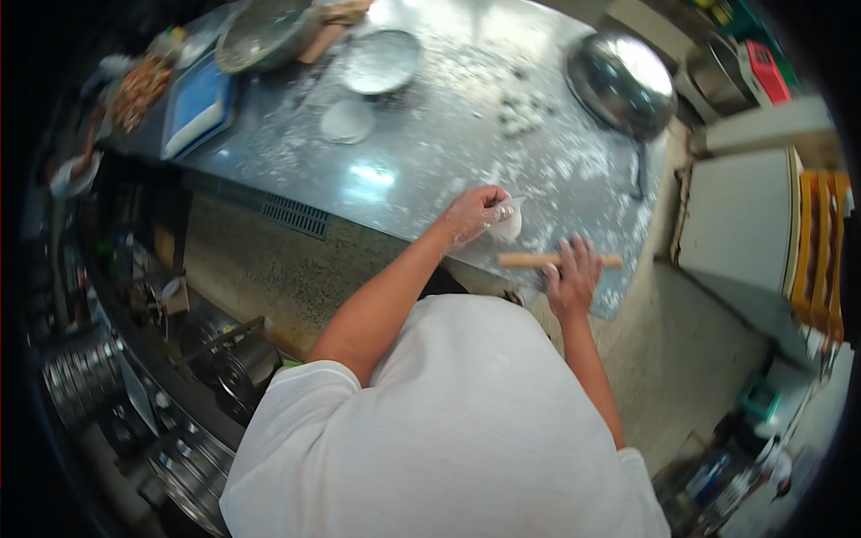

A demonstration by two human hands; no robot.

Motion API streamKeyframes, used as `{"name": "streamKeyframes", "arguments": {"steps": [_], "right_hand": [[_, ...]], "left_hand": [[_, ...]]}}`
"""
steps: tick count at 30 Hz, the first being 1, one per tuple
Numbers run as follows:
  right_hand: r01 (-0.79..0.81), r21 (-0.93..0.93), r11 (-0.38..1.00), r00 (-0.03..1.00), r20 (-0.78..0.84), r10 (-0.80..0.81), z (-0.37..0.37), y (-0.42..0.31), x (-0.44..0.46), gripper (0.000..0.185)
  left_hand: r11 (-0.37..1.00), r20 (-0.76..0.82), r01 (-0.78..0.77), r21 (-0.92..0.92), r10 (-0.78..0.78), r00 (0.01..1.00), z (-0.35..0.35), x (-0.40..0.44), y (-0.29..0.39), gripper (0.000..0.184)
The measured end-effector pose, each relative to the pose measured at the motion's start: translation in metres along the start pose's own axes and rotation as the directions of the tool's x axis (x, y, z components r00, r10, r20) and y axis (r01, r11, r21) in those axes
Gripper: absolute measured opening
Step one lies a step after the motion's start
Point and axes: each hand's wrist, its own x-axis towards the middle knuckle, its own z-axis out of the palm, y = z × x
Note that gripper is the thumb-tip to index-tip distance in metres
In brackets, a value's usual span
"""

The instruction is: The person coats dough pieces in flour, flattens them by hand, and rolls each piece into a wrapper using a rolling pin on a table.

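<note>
Pinched between the fingers of my left hand [475,216] is a thin white dough wrapper [508,221], its lower part at the metal table's front edge. My right hand [574,273] lies over a wooden rolling pin [529,261], palm and fingers on its right half. The pin rests on the floured table [430,161] to the right of the wrapper. Beyond my hands several small white dough pieces [520,115] are grouped together. A stack of round wrappers [347,121] lies farther left, beside a round floured dish [381,62].
An upturned metal pan [621,83] with its handle toward me sits at the table's right. At the left are a large bowl [269,36], a blue tray [199,103] and a pile of brownish food [141,92]. A person [75,175] stands at far left.
</note>
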Motion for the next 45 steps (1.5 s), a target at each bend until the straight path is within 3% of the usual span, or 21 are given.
{"name": "streamKeyframes", "arguments": {"steps": [1, 3, 4, 8, 12, 13, 14, 15, 16, 17, 18, 22, 24, 28, 31, 33, 34, 36, 38, 43, 45], "right_hand": [[-0.024, -0.034, 0.999, 0.999, -0.024, 0.023, 0.006, 0.005, -0.004, 0.049], [-0.033, -0.063, 0.997, 0.998, -0.053, 0.03, 0.01, 0.008, -0.004, 0.047], [-0.081, -0.091, 0.993, 0.995, -0.057, 0.076, 0.011, 0.006, -0.001, 0.046], [-0.21, -0.105, 0.972, 0.976, -0.086, 0.201, 0.017, -0.002, 0.012, 0.043], [-0.268, -0.139, 0.953, 0.961, -0.111, 0.254, 0.021, -0.008, 0.016, 0.043], [-0.277, -0.146, 0.95, 0.958, -0.115, 0.262, 0.023, -0.009, 0.017, 0.043], [-0.277, -0.147, 0.95, 0.958, -0.124, 0.26, 0.025, -0.009, 0.017, 0.044], [-0.281, -0.151, 0.948, 0.956, -0.133, 0.262, 0.026, -0.008, 0.016, 0.044], [-0.3, -0.162, 0.94, 0.95, -0.14, 0.279, 0.026, -0.009, 0.015, 0.044], [-0.3, -0.168, 0.939, 0.951, -0.136, 0.279, 0.027, -0.01, 0.015, 0.043], [-0.299, -0.173, 0.939, 0.951, -0.133, 0.278, 0.027, -0.01, 0.016, 0.043], [-0.324, -0.163, 0.932, 0.941, -0.161, 0.299, 0.03, -0.011, 0.015, 0.043], [-0.334, -0.162, 0.929, 0.937, -0.166, 0.307, 0.029, -0.014, 0.016, 0.042], [-0.354, -0.167, 0.92, 0.928, -0.182, 0.324, 0.026, -0.017, 0.018, 0.042], [-0.366, -0.159, 0.917, 0.923, -0.186, 0.336, 0.031, -0.018, 0.019, 0.042], [-0.375, -0.147, 0.915, 0.917, -0.202, 0.343, 0.033, -0.017, 0.018, 0.042], [-0.373, -0.161, 0.913, 0.919, -0.2, 0.34, 0.032, -0.017, 0.018, 0.042], [-0.374, -0.18, 0.91, 0.919, -0.202, 0.338, 0.031, -0.019, 0.018, 0.042], [-0.385, -0.176, 0.906, 0.915, -0.205, 0.348, 0.031, -0.019, 0.018, 0.042], [-0.384, -0.165, 0.909, 0.915, -0.2, 0.35, 0.029, -0.02, 0.018, 0.043], [-0.393, -0.161, 0.905, 0.913, -0.188, 0.362, 0.029, -0.021, 0.019, 0.043]], "left_hand": [[1.0, -0.039, -0.025, 0.003, 0.025, 0.999, -0.015, -0.007, 0.0, 0.02], [0.724, -0.084, -0.04, -0.689, -0.025, 0.996, -0.042, -0.02, -0.001, 0.021], [0.616, -0.109, -0.079, -0.783, -0.01, 0.994, -0.056, -0.024, -0.001, 0.027], [0.644, -0.333, -0.219, -0.733, -0.059, 0.941, -0.111, -0.029, 0.012, 0.032], [0.721, -0.521, -0.42, -0.552, 0.095, 0.848, -0.191, -0.028, 0.046, 0.04], [0.769, -0.611, -0.428, -0.475, 0.062, 0.789, -0.213, -0.024, 0.053, 0.045], [0.922, -0.742, -0.344, -0.176, 0.106, 0.662, -0.234, -0.015, 0.055, 0.044], [0.923, -0.729, -0.338, -0.185, 0.102, 0.677, -0.243, -0.022, 0.06, 0.044], [0.914, -0.756, -0.101, 0.393, 0.384, 0.53, -0.247, -0.029, 0.073, 0.041], [0.562, -0.59, 0.213, 0.799, 0.664, 0.459, -0.244, -0.03, 0.084, 0.039], [0.676, -0.625, 0.099, 0.73, 0.601, 0.498, -0.232, -0.023, 0.09, 0.033], [0.599, -0.139, -0.233, 0.767, 0.508, 0.85, -0.157, 0.04, 0.071, 0.029], [0.63, -0.052, -0.221, 0.745, 0.385, 0.922, -0.101, 0.063, 0.078, 0.035], [0.487, 0.011, -0.289, 0.824, 0.496, 0.868, -0.045, 0.113, 0.064, 0.04], [0.397, 0.044, -0.206, 0.894, 0.381, 0.923, -0.052, 0.125, 0.073, 0.041], [0.516, 0.143, -0.277, 0.811, 0.285, 0.948, -0.062, 0.131, 0.077, 0.037], [0.538, 0.141, -0.341, 0.771, 0.378, 0.915, -0.069, 0.122, 0.089, 0.032], [0.687, 0.093, -0.33, 0.647, 0.359, 0.929, -0.096, 0.102, 0.122, 0.027], [0.659, -0.066, -0.308, 0.686, 0.479, 0.875, -0.15, 0.106, 0.137, 0.025], [0.246, -0.212, 0.078, 0.966, 0.58, 0.787, -0.277, 0.106, 0.18, 0.022], [0.336, -0.304, 0.158, 0.929, 0.447, 0.841, -0.3, 0.129, 0.163, 0.027]]}}
